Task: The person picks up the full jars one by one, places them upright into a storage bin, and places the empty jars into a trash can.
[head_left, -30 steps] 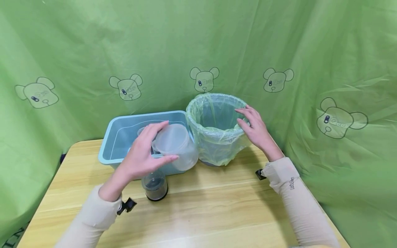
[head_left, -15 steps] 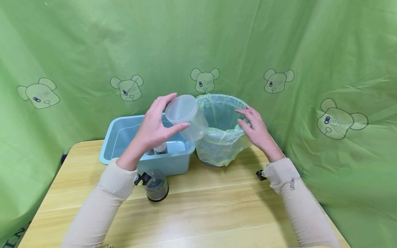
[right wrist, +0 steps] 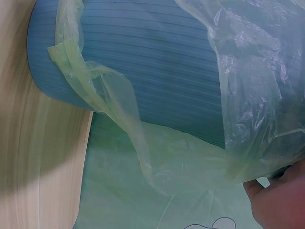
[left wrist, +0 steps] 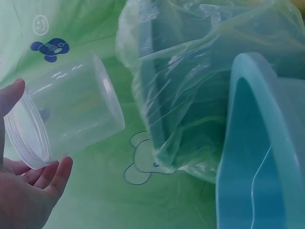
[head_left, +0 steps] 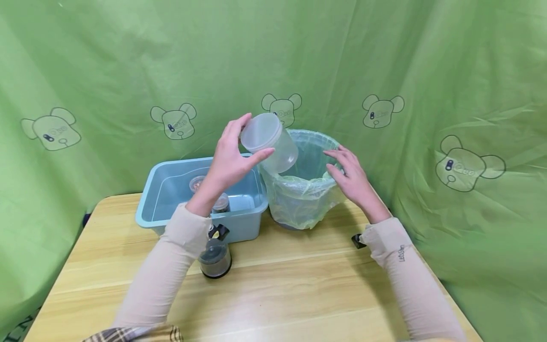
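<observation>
By its lidded end, my left hand (head_left: 232, 156) grips a clear plastic jar (head_left: 279, 149), thumb on one side and fingers on the other. The jar lies tilted, its base pointing toward the trash bin (head_left: 299, 202) and overlapping the bin's left rim in the head view. In the left wrist view the see-through jar (left wrist: 78, 105) shows no contents. My right hand (head_left: 352, 175) rests at the bin's right rim, fingers and thumb extended and apart over the edge. A pale green bag (right wrist: 257, 95) lines the bin and folds down over its outside.
Left of the bin stands a blue plastic basin (head_left: 239, 225) with small clear containers inside, among them a jar (head_left: 221, 203). In front of it, a clear container with a dark base (head_left: 215, 261) stands on the wooden table (head_left: 290, 294). A green curtain (head_left: 239, 57) hangs behind.
My left hand has lifted the jar out from over the basin, up and right to the bin's left rim. My right hand has stayed at the bin.
</observation>
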The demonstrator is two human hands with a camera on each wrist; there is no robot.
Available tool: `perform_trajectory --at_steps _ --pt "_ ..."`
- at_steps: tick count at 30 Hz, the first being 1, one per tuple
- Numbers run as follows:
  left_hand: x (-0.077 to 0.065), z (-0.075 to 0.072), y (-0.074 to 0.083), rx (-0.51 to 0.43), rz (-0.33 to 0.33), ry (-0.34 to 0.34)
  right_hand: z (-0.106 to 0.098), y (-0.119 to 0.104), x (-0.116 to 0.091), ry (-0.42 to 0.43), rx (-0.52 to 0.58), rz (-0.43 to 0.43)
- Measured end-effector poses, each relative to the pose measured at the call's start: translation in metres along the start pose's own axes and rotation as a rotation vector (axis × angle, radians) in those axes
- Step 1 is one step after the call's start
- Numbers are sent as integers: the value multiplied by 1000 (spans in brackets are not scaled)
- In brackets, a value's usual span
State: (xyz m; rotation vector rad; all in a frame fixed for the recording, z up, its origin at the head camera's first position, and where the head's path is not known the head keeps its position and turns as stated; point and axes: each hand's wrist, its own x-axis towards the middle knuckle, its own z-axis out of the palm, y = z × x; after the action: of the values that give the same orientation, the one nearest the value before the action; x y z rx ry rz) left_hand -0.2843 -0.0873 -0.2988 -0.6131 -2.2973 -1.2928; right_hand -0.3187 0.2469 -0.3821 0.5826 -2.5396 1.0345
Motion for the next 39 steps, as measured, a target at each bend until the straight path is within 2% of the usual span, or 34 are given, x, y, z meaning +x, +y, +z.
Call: perform_trajectory --at_steps 5,9,21,29,39 --pt "6 14 -3 -20 -17 -13 0 -1 0 2 2 0" --pt "5 22 -5 -1 -35 -42 0 -2 -1 3 6 1" --pt "-2 37 -16 17 -51 -123 0 -2 -1 8 19 -2" --pt "-10 48 -24 2 -76 -210 2 0 0 13 21 4" --pt "-15 50 -28 -34 -69 -210 4 0 -1 17 29 5"
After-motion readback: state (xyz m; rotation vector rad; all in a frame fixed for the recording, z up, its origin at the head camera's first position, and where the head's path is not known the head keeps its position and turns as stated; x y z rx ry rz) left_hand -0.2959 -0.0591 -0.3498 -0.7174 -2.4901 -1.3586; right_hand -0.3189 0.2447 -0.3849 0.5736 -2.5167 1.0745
